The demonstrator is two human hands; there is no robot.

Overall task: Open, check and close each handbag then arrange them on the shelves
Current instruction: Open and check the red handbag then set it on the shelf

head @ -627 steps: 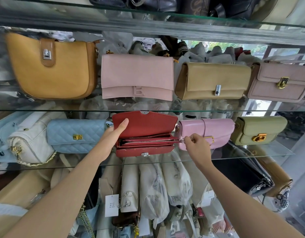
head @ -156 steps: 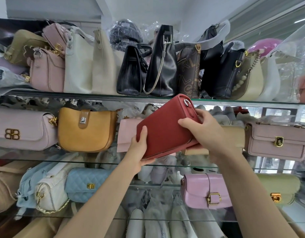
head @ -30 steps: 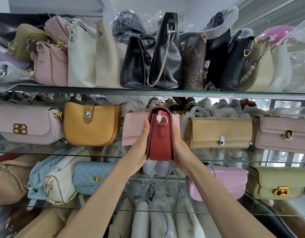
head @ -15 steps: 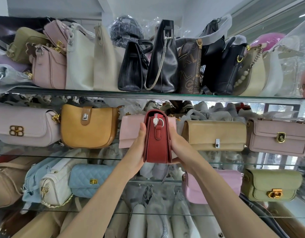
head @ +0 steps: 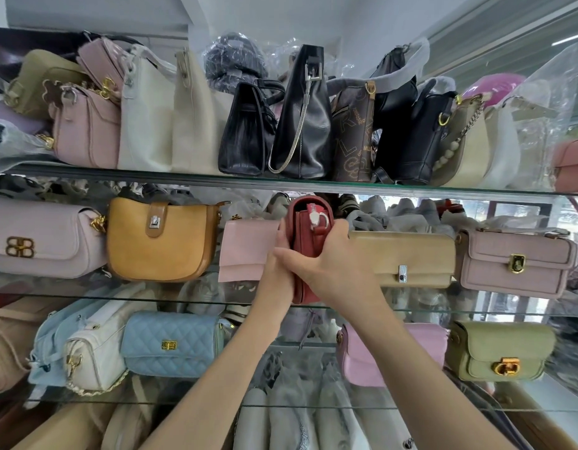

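The red handbag (head: 308, 251) has gone forward since a moment ago, in between the pale pink clutch (head: 245, 251) and the tan clutch (head: 408, 258) on the middle glass shelf (head: 118, 298), and the right hand has come round from the side onto the near end. It stands upright, end-on to us: its long axis runs straight back into the shelf, narrow end facing out, silver ring and zipper pull (head: 317, 219) at the top of that end. Its bottom edge is down at the shelf's front lip.

The right hand (head: 326, 264) wraps across the near end, thumb over the front, fingers curled round the right side, gripping the bag. The left hand (head: 276, 254) is pressed to the bag's left side, squeezed between it and the pink clutch; its fingers are hidden behind the bag, so I can't say how they lie.

Left along the same shelf sit a mustard saddle bag (head: 161, 238) and a lilac flap bag (head: 44, 240); at the right, a dusty-pink bag (head: 515, 261) with a gold clasp. On the shelf below sits a blue quilted bag (head: 170, 344), with an olive bag (head: 499, 350) off to the right. Above, the top shelf (head: 281, 183) is packed with black, cream and pink bags standing upright.
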